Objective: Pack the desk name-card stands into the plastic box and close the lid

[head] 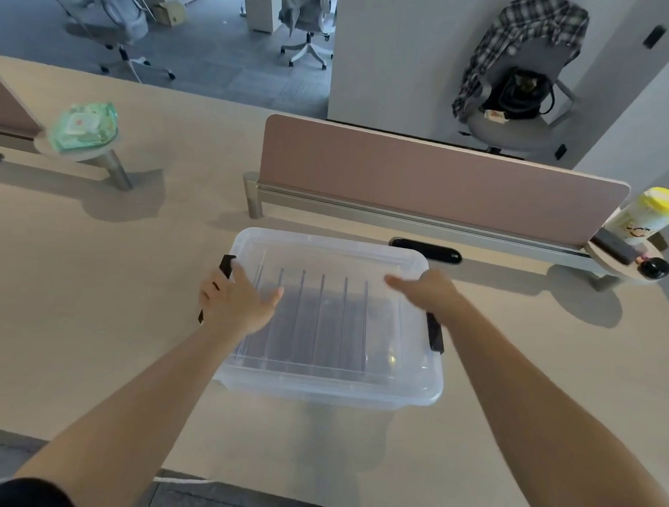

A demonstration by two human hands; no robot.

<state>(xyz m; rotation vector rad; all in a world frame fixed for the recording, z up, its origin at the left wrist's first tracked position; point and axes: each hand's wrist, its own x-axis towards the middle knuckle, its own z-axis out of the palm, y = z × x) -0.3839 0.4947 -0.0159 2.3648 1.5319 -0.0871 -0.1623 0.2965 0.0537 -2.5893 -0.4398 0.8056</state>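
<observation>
Two bare hands are on the job, both at a translucent plastic box [356, 398] that sits on the pale wood-grain desk [89, 318], just in front of the person and near the dusty-pink fabric desk divider [426, 173]. The clear plastic lid [400, 373] is lying on top. Through it you can see the clear acrylic name-card stands [321, 322] inside, about six upright edges in a row. Each stand runs lengthwise from the near side to the far side, and they're lined up side by side from left to right. The box has a latch at its left end and another at its right. It's turned a touch clockwise, so its far edge slopes down toward the right. The left hand [237, 302] is over the left end, fingers bent down over the left black latch [227, 265], thumb spread out and lying across the lid, pointing right. The right hand [427, 293] is blurred over the lid's far right corner, fingers straight and close together, pointing left. Whether it's pressing or just above the lid, I can't tell. The right black latch [435, 334] hangs against the side wall, clear of that hand. Off to the left, a green pack of wet wipes [84, 126] rests on a small round shelf. A yellow-capped wipes canister [648, 217] stands at the divider's right end.
</observation>
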